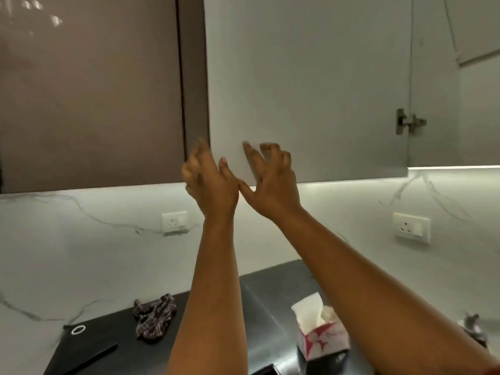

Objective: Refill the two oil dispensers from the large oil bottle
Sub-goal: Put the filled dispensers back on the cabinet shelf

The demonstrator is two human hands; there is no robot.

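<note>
Reaching up with left hand [208, 182] and right hand [270, 182], both spread open and empty, at the cabinet door [305, 90] just above; swinging edge could clip knuckles.

An open cabinet door [305, 85] hangs at twelve o'clock above the counter [273, 290], its hinge [408, 121] on its three o'clock edge, with a second cabinet panel [89, 90] beside it at nine o'clock; both hands are raised before the door's lower edge, the left hand [209, 181] at its nine o'clock corner and the right hand [272, 182] just beside it at three o'clock, thumbs close together. On the backsplash [81, 239] behind the counter, one wall socket [174, 221] sits at nine o'clock of the forearms and another wall socket [411, 227] at three o'clock; on the counter, a crumpled cloth [155, 316] lies at nine o'clock of the left forearm, a tissue box [320, 334] stands between the two forearms, and a small ring [78, 329] lies at nine o'clock of the cloth.
</note>
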